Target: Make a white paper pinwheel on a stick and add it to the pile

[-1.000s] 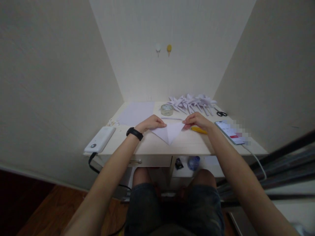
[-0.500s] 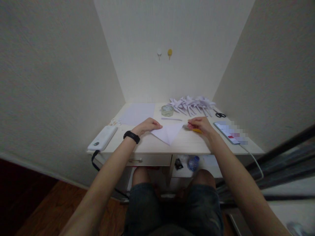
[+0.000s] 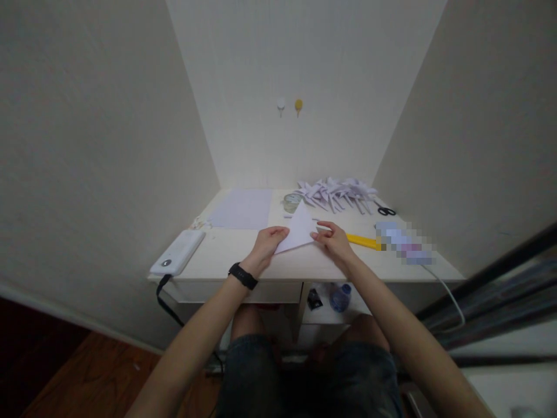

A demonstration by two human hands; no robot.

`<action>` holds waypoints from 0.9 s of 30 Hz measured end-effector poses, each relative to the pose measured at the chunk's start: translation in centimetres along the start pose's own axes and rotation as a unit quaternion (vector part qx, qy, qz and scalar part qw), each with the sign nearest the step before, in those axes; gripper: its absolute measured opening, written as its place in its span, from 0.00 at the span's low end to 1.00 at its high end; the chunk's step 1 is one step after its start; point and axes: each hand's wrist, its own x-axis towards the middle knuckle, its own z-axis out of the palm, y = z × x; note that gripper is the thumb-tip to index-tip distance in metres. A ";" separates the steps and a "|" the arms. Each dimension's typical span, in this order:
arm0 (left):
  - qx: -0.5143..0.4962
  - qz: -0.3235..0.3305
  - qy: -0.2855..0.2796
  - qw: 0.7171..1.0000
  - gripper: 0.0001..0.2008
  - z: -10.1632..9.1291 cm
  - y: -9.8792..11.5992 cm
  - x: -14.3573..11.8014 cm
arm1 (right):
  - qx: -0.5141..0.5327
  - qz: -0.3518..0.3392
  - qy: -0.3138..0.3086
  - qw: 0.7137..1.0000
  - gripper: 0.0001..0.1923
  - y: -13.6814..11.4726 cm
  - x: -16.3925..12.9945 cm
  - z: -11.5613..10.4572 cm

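Note:
A folded piece of white paper (image 3: 300, 228), roughly triangular with its point upward, is held just above the desk in front of me. My left hand (image 3: 270, 239) pinches its left edge between thumb and fingers. At the right edge, my right hand (image 3: 333, 239) has its thumb against the paper and its index finger close above. Just beyond that hand lies a long yellow tool (image 3: 363, 241), which looks like a utility knife; its near part is hidden. Behind the paper are a roll of clear tape (image 3: 291, 201) and a thin white paper stick (image 3: 287, 217), both partly covered.
Several folded paper pinwheels (image 3: 337, 193) are heaped at the back right, beside black-handled scissors (image 3: 386, 211). A white sheet (image 3: 241, 208) lies back left. A white power bank (image 3: 177, 252) with a black cable sits front left. A phone (image 3: 404, 244) on a white cable is at right.
My right hand has left the yellow tool and moved left onto the paper. The paper has been lifted and turned, its point now upward instead of toward me.

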 end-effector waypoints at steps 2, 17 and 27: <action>-0.017 0.006 0.011 1.000 0.14 0.0 -0.3 -0.4 | 0.002 0.010 -0.002 1.000 0.36 -0.3 0.2 -0.1; 0.436 0.103 -0.127 0.885 0.12 -0.8 1.6 -3.8 | -0.086 0.016 -0.152 0.984 0.20 -2.0 7.1 0.0; 0.639 0.315 -0.259 0.652 0.31 -0.1 -0.2 0.6 | -0.368 -0.218 -0.059 0.902 0.15 -3.6 6.0 -4.4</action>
